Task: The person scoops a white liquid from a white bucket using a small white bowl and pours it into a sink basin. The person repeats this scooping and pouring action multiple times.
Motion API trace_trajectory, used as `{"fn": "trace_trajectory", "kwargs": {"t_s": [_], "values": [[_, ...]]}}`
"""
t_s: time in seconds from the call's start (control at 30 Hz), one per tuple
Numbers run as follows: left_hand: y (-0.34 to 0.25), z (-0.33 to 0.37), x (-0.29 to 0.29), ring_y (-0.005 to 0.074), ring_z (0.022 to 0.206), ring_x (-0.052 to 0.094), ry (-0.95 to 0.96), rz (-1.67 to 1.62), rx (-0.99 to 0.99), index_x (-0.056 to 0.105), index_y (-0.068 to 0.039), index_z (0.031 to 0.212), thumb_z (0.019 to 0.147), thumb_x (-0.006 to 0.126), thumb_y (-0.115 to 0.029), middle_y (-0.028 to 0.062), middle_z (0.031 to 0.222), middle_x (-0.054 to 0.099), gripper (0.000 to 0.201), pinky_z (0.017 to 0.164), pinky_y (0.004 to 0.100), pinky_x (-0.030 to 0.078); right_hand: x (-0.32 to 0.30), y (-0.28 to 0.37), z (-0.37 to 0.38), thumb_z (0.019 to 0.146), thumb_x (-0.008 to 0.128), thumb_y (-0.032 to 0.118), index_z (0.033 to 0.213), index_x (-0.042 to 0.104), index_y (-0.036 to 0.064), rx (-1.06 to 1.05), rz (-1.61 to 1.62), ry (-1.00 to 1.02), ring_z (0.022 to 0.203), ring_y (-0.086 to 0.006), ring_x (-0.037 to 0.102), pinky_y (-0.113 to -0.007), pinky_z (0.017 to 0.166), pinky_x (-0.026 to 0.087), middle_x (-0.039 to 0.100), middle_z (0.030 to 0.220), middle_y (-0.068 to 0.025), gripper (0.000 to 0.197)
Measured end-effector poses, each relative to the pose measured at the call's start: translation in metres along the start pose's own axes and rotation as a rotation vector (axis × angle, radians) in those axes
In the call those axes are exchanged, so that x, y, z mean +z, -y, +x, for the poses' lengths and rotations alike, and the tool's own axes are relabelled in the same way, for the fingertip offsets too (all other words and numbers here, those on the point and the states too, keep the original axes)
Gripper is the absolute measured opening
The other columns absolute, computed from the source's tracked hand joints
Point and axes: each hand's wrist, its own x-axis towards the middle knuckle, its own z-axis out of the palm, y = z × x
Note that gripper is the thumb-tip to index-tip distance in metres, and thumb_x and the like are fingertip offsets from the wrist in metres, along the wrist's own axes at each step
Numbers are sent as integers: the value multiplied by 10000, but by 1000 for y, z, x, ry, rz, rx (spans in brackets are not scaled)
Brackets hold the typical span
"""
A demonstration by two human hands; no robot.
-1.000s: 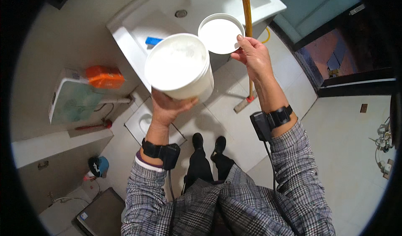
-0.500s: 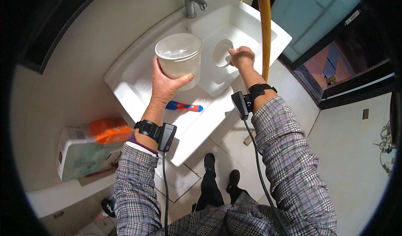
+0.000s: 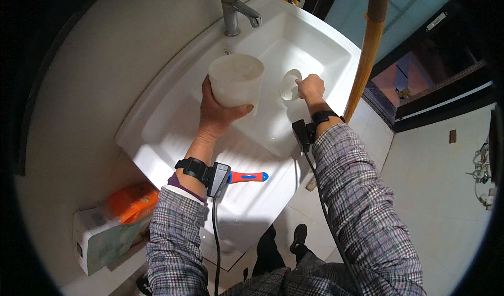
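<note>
My left hand (image 3: 218,115) grips a large white plastic bucket (image 3: 236,80) from below, holding it upright over the white sink (image 3: 320,44). My right hand (image 3: 310,87) holds the bucket's round white lid (image 3: 290,85) on edge, down inside the sink basin. A chrome tap (image 3: 237,8) stands at the far rim of the sink, just beyond the bucket. Both wrists carry black strapped devices with cables.
A red and blue handled tool (image 3: 248,177) lies on the sink's ribbed near ledge. A yellow pole (image 3: 367,44) leans at the right of the sink. An orange packet (image 3: 131,201) and a white pack (image 3: 97,238) sit on a low shelf at lower left. Tiled floor lies below.
The view has swung from the floor up to the sink. Bucket and lid have moved over the basin, and my right hand has lowered the lid into it.
</note>
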Motion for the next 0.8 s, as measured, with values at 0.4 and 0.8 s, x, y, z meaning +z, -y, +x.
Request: {"fn": "trace_trajectory", "kwargs": {"t_s": [0.4,0.8], "values": [[18,-7,-12,276,1213,520,-36,-83,-26,297,-78,1396,543,907,-214,130,1316,494,1057,1032,406,464,90,11,-11,912,682,178,865,636,-102,335,663,542,672,-286,702,-351,629,642,661,805,-172,288],[-5,-49,-35,257,1162,555,-7,-211,-114,378,-60,1331,569,907,-209,139,1273,531,940,1010,367,468,3,15,-58,918,654,229,895,649,-46,-16,749,732,713,-206,672,-269,690,612,667,859,-134,276]]}}
